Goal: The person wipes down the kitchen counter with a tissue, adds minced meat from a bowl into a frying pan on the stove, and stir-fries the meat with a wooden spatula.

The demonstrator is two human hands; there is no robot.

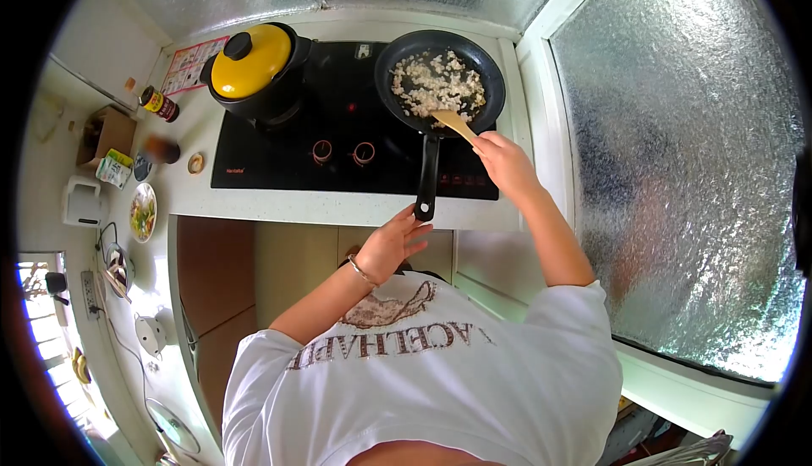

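A black frying pan [392, 53] sits on the right side of the cooktop, with small pale crumbled pieces of food [436, 81] spread over its base. My right hand [506, 166] is closed around the handle of a wooden spatula [455, 123], whose blade rests among the food at the pan's near side. The pan's black handle [429, 170] points toward me. At its end is my left hand [391, 246], fingers apart and not wrapped around it; whether the fingertips touch the handle I cannot tell.
A black pot with a yellow lid [250, 62] stands on the left of the black cooktop [279, 166]. Seasoning bottles [159, 104], a cardboard box [108, 134] and a plate of colourful food [143, 212] line the left counter. A frosted glass panel [668, 170] borders the right side.
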